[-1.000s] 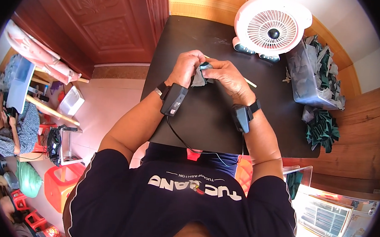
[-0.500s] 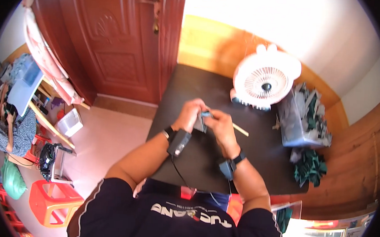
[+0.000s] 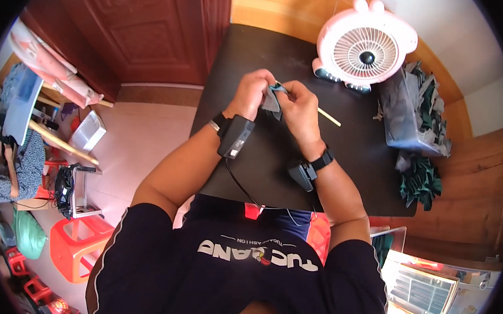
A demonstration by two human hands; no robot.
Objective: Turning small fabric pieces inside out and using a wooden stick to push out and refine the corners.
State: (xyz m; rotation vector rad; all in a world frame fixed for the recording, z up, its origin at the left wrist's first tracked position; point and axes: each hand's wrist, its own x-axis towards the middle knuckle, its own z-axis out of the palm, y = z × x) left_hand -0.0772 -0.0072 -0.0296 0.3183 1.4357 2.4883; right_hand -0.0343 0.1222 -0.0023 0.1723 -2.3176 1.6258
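Over the dark table [image 3: 270,53], my two hands meet at a small piece of grey and dark green cloth [image 3: 273,104]. My left hand [image 3: 250,97] pinches its left upper edge. My right hand [image 3: 301,111] has thumb and fingers closed on the upper right part, so the cloth hangs down between the hands. The exact fingertip grip is partly hidden. A thin pale stick [image 3: 330,117] sticks out beyond the right side of my right hand; whether it is held or lies on the table, I cannot tell.
A pink fan [image 3: 366,57] stands at the table's back right. Beside it, a clear plastic bin [image 3: 402,129] overflows with grey and green cloth pieces; a dark green bundle [image 3: 420,180] lies nearer. A cable [image 3: 238,182] runs from my left wrist device. Another person [image 3: 14,166] sits far left, near a red stool [image 3: 76,247].
The view has tilted down, so the table, fan and hands appear higher. Both hands stay together on the cloth, with little visible change in their grip.
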